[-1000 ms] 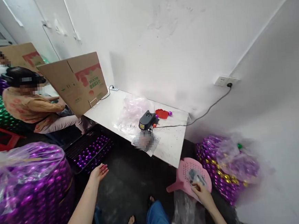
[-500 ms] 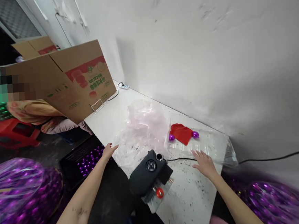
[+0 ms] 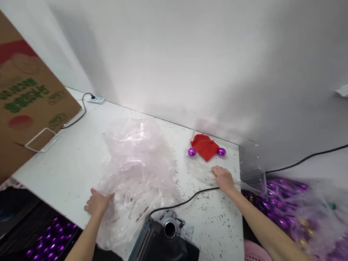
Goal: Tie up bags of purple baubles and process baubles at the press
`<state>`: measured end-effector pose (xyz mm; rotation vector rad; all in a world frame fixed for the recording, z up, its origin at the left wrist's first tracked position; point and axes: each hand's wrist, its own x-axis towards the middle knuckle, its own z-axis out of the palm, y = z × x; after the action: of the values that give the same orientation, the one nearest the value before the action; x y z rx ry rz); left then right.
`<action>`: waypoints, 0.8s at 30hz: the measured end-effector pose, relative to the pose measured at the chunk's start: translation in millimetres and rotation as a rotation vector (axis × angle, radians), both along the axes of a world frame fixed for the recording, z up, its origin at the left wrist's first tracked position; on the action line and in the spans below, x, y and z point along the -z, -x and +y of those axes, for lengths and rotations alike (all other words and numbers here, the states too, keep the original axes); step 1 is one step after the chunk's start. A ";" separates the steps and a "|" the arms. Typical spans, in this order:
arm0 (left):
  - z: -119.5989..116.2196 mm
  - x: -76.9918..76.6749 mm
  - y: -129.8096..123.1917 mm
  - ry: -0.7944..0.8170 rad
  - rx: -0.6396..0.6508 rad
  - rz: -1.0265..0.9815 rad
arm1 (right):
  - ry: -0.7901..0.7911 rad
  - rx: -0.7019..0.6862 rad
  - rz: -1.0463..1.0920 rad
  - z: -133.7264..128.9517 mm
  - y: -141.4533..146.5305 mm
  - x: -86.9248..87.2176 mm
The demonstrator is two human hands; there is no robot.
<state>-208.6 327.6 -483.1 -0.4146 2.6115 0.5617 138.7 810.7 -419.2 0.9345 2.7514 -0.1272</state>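
My left hand (image 3: pixel 97 201) is open, fingers spread, at the table's front left edge beside a crumpled clear plastic bag (image 3: pixel 137 165). My right hand (image 3: pixel 222 177) has its fingers curled over the near rim of a clear plastic tray (image 3: pixel 201 172) at the table's right end. A red cloth (image 3: pixel 204 146) lies at the tray's far part, with one shiny purple ball (image 3: pixel 191 151) at its left and another purple ball (image 3: pixel 221 152) at its right. Between my arms, close to me, stands a black machine (image 3: pixel 165 248) with a round metal tube opening.
A cardboard box (image 3: pixel 23 98) stands at the left by a white wire stand (image 3: pixel 42 141). A power strip (image 3: pixel 95 100) lies against the wall. A black cable (image 3: pixel 185 202) crosses the speckled table (image 3: pixel 82 150). Bagged purple balls (image 3: pixel 281 198) and a pink basket (image 3: pixel 258 256) sit at right.
My view has shifted right and closer to the table. My right hand has gone from spread fingers to a hold on the tray's rim. The machine shows from another angle.
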 end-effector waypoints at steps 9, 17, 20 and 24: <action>38.3 -63.2 59.8 -0.454 -0.245 0.020 | 0.288 0.045 0.220 -9.8 103.4 -29.9; 80.9 -93.2 36.9 -0.882 -0.285 -0.296 | 0.767 -0.212 0.358 -120.4 308.1 -36.8; 112.3 -95.3 36.8 -1.034 -0.288 -0.354 | 0.914 -0.422 0.326 -185.1 319.8 -46.0; 144.0 -120.8 57.3 -1.161 -0.317 -0.207 | 0.938 -0.614 0.357 -215.0 306.0 -101.2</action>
<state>-265.9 471.6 -362.3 -0.4315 1.6252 1.8337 -167.3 595.6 -318.0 -0.1936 2.5962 -1.4018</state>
